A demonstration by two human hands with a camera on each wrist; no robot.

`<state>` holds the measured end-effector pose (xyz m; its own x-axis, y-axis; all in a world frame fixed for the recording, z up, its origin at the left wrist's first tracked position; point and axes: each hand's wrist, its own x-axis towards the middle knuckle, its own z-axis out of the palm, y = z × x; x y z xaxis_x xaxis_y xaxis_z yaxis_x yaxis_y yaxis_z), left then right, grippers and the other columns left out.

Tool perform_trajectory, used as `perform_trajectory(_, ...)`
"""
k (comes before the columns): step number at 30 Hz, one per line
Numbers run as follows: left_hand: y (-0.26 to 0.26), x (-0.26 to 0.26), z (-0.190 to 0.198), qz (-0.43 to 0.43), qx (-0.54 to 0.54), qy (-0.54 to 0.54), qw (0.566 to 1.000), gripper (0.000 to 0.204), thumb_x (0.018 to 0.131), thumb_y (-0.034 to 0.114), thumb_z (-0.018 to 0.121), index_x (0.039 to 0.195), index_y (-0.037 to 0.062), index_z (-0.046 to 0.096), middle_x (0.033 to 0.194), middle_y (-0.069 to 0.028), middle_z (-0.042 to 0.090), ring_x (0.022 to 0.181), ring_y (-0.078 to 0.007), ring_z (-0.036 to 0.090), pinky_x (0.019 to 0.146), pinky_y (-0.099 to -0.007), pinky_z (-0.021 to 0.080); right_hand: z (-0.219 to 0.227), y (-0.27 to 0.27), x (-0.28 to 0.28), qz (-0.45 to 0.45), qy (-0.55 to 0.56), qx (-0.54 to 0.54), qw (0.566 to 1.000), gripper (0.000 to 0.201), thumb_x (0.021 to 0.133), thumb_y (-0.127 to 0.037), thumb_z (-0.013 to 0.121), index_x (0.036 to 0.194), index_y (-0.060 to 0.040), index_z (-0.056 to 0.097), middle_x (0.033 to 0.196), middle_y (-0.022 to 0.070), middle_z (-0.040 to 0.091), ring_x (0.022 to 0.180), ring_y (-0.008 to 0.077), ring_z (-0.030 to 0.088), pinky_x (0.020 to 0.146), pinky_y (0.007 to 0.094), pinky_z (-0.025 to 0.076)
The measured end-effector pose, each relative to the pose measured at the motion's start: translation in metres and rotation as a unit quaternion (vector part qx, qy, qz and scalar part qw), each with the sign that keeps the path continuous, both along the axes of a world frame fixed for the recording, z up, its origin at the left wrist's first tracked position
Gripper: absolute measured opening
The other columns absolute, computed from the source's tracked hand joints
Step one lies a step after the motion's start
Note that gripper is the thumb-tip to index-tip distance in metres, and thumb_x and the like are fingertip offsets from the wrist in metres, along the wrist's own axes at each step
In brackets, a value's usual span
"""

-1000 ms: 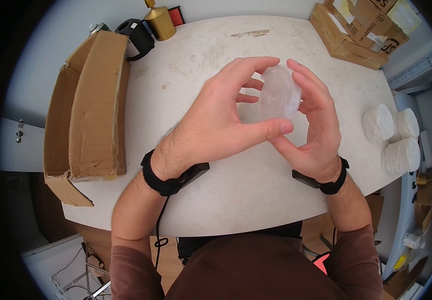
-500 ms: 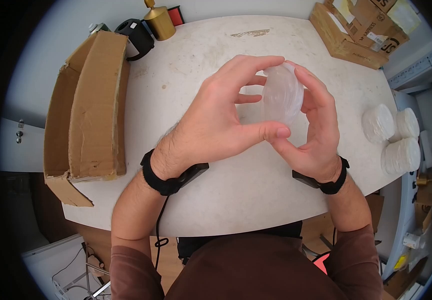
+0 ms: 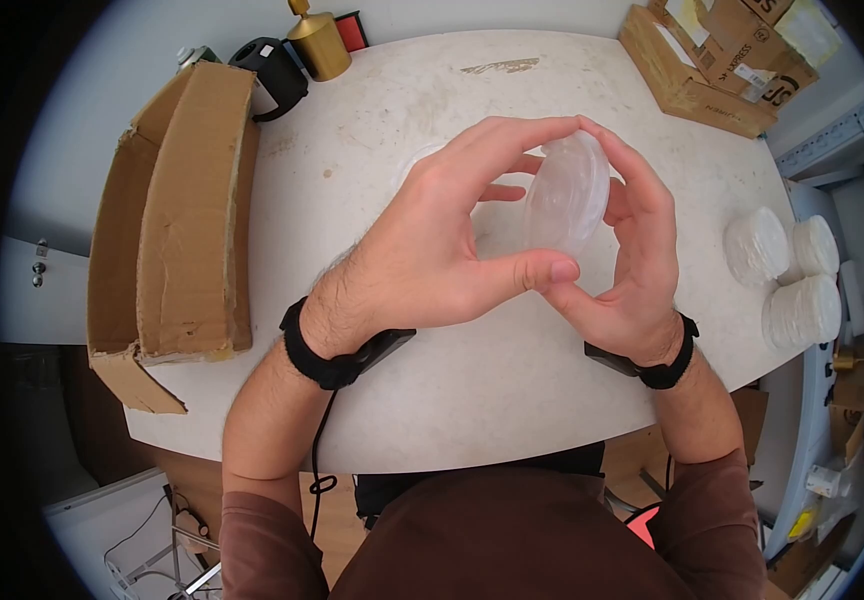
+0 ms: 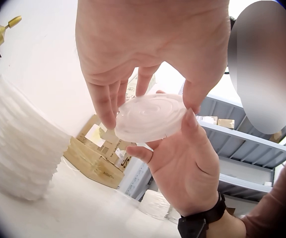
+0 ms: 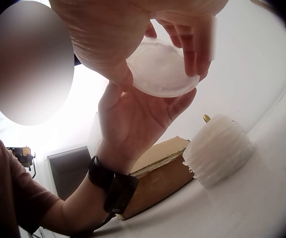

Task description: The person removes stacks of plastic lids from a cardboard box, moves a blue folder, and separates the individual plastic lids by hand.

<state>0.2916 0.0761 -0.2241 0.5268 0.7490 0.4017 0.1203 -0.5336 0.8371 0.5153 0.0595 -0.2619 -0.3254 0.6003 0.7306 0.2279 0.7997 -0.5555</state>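
1. Both hands were up over the white table (image 3: pixel 452 400), holding one clear plastic lid (image 3: pixel 564 195) between them. It was tilted on edge in the head view, off the tabletop.
2. The left hand (image 3: pixel 422 255) pinched the lid by its rim: thumb tip on the near edge, index finger curved over the far edge, the other fingers curled behind the disc. From the left wrist camera you could see the lid (image 4: pixel 150 118) sitting right between the thumb and the first finger.
3. The right hand (image 3: pixel 632 260) cupped it from the other side, fingers bent over the top edge and thumb down by the bottom edge, right next to the left thumb. In the right wrist view the lid (image 5: pixel 162 69) was pressed between that hand's fingertips and thumb.
4. Just under the hands there was a stack of lids (image 5: pixel 217 148) on the table, mostly hidden in the head view.
5. Containers: a big open cardboard box (image 3: pixel 177 215) lay at the left edge; couldn't tell what was in it. A smaller cardboard box (image 3: pixel 722 60) at the far right corner held packets or papers.
6. More white stacks (image 3: pixel 787 275) sat at the right edge, well apart from the hands.
7. A brass weight (image 3: pixel 317 40) and a black object (image 3: pixel 272 70) were at the far left.
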Motion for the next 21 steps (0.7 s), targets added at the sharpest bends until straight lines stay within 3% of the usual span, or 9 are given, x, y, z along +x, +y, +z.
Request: perform_trajectory(21,0.0012,-0.0012,-0.0015,0.02,0.021,0.018,0.999,0.097,0.083,0.046,0.094,0.161,0.0066,0.051,0.155,-0.0125,0.061,0.134,-0.0295,0.066,0.111,-0.0463,0.055,-0.0005,-0.0001,0.0031,-0.001,-0.008,-0.022,1.0,0.097,0.083,-0.017,0.093,0.163,-0.0031,0.039,0.16,0.0205,0.049,0.116,0.0291,0.07,0.088,0.038,0.061)
